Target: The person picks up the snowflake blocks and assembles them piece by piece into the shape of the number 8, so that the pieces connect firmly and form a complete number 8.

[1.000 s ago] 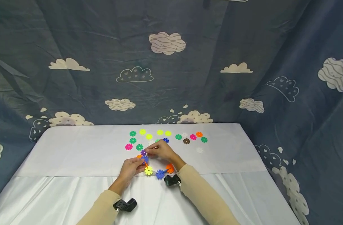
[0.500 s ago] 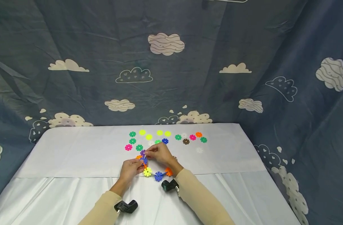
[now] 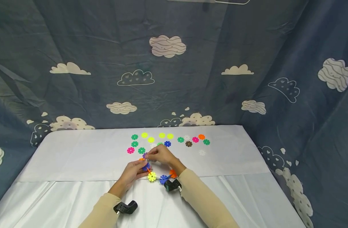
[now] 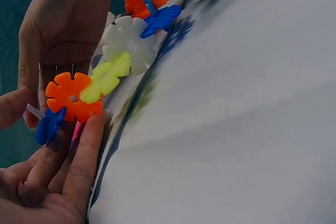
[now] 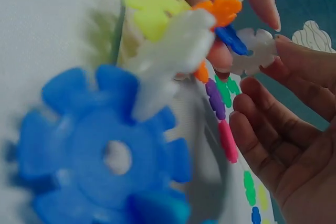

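Note:
My left hand (image 3: 131,173) holds a chain of slotted flower-shaped plastic discs near one end, at a blue disc (image 4: 50,126) and an orange disc (image 4: 73,96). Between my right hand's (image 3: 161,154) thumb and fingers is a white disc (image 5: 254,51), its edge meeting that blue disc. From the orange disc the chain runs on through a yellow disc (image 3: 152,176), a white one (image 4: 128,44), another blue one (image 3: 164,179) and an orange one (image 3: 173,173). In the head view my fingers hide most of the white disc being pinched.
Loose discs lie behind my hands on the white cloth (image 3: 77,155), among them a pink one (image 3: 130,150), a brown one (image 3: 189,144), a dark blue one (image 3: 167,143) and several green and yellow ones. A purple disc (image 3: 145,155) lies just beyond my fingertips.
Both hands keep their hold, fingertips close together. The chain has turned a little, its yellow and blue discs shifting slightly right over the last half second. The loose discs stay put.

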Tool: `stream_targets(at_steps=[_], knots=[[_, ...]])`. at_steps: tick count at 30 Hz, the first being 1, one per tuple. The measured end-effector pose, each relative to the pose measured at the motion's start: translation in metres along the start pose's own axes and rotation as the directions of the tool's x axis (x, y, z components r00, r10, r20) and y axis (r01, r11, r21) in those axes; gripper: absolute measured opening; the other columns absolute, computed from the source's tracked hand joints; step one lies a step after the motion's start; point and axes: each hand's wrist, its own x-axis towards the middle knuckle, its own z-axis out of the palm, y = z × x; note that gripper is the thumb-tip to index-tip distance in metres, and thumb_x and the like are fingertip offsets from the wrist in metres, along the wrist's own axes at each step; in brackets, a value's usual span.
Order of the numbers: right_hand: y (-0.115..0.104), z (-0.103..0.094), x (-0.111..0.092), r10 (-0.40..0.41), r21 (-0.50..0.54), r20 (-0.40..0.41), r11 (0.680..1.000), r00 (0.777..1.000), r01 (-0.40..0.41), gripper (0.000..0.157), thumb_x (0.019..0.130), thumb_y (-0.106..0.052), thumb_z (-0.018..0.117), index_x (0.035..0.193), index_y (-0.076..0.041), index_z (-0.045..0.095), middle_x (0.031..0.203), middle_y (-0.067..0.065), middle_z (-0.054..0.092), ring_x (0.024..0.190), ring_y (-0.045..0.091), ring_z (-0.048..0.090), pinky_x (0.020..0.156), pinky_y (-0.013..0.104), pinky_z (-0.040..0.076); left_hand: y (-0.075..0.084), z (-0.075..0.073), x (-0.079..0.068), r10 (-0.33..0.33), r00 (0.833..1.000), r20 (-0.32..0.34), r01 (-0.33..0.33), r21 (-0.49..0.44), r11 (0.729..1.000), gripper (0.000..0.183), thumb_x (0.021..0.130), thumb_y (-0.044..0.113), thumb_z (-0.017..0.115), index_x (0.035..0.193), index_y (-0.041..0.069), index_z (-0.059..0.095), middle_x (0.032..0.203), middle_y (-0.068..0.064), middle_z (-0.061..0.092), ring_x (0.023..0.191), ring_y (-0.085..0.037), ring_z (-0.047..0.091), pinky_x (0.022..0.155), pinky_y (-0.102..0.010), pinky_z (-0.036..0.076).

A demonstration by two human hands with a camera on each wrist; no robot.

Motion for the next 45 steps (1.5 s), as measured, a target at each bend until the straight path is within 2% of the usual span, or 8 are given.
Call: stream_targets(at_steps=[7,12,21,24,29,37,41,45], knots=[[0.004,-0.019,-0.005,0.01,0.063,0.029,0.998,1.0,-0.011,0.034,0.096,-0.031,0.06,0.099,-0.001,0.075,0.094,0.012,0.072,0.082,0.031,0.062,0.075,0.038,0.055,-0.001,0.003,0.001,-0.011,1.0,-0.015,0.012,0.022,1.0,0.039,0.098,0.019,0.056,0.12,-0.013,0.056,0.094,-0.013,0.07,0.084,-0.018,0.068,0.08,-0.033,0.058],[0.022,-0.058,-0.015,0.053,0.107,-0.095,0.993,0.994,-0.043,0.032,0.095,-0.027,0.063,0.106,0.002,0.071,0.098,0.022,0.067,0.086,0.04,0.059,0.077,0.046,0.054,0.0,0.002,0.002,-0.031,0.999,-0.01,0.031,0.019,0.999,0.038,0.097,0.019,0.059,0.119,-0.011,0.057,0.097,-0.012,0.07,0.088,-0.019,0.069,0.082,-0.032,0.057],[0.084,-0.121,-0.048,0.213,-0.122,-0.411,0.951,0.886,-0.285,0.022,0.082,-0.013,0.076,0.1,-0.002,0.072,0.086,0.008,0.063,0.082,0.022,0.055,0.071,0.031,0.047,0.001,-0.008,-0.001,-0.027,1.0,-0.003,0.027,0.011,1.0,0.04,0.098,0.019,0.056,0.125,-0.011,0.052,0.099,-0.012,0.069,0.09,-0.019,0.068,0.084,-0.033,0.056],[0.098,-0.132,-0.063,0.266,-0.162,-0.445,0.915,0.855,-0.369,0.028,0.08,-0.012,0.078,0.104,-0.001,0.07,0.088,0.011,0.061,0.084,0.025,0.053,0.075,0.035,0.047,0.001,-0.008,0.0,-0.029,0.999,0.017,0.028,0.022,0.999,0.043,0.098,0.022,0.057,0.126,-0.011,0.051,0.098,-0.011,0.069,0.09,-0.017,0.068,0.084,-0.031,0.056],[0.107,-0.14,-0.077,0.31,-0.217,-0.43,0.876,0.848,-0.431,0.031,0.081,-0.012,0.077,0.107,0.002,0.067,0.097,0.013,0.061,0.091,0.027,0.053,0.083,0.039,0.049,0.0,-0.005,0.003,-0.026,0.999,0.027,0.025,0.045,0.999,0.043,0.097,0.023,0.058,0.125,-0.01,0.053,0.098,-0.011,0.07,0.089,-0.017,0.068,0.083,-0.03,0.057],[0.104,-0.137,-0.075,0.202,-0.232,-0.428,0.917,0.881,-0.324,0.024,0.084,-0.003,0.072,0.106,-0.001,0.064,0.089,0.01,0.059,0.079,0.021,0.053,0.071,0.033,0.048,-0.001,-0.003,0.003,-0.039,0.999,0.007,0.038,0.037,0.999,0.044,0.096,0.024,0.06,0.125,-0.008,0.054,0.101,-0.013,0.069,0.092,-0.019,0.068,0.084,-0.031,0.057],[0.095,-0.124,-0.069,0.176,-0.003,-0.418,0.981,0.891,-0.195,0.028,0.085,0.005,0.067,0.112,0.004,0.063,0.083,0.012,0.059,0.063,0.018,0.061,0.056,0.026,0.053,0.0,-0.003,0.004,-0.037,0.999,0.011,0.037,0.039,0.999,0.045,0.096,0.026,0.061,0.124,-0.008,0.054,0.102,-0.014,0.069,0.092,-0.019,0.068,0.085,-0.031,0.057],[0.072,-0.101,-0.051,0.157,0.205,-0.414,0.976,0.897,-0.076,0.03,0.084,0.006,0.069,0.113,0.008,0.062,0.076,0.01,0.061,0.055,0.018,0.063,0.051,0.025,0.054,0.0,-0.002,0.004,-0.033,0.999,0.002,0.032,0.036,0.999,0.041,0.096,0.023,0.061,0.121,-0.009,0.056,0.101,-0.013,0.069,0.092,-0.02,0.068,0.085,-0.032,0.056]])
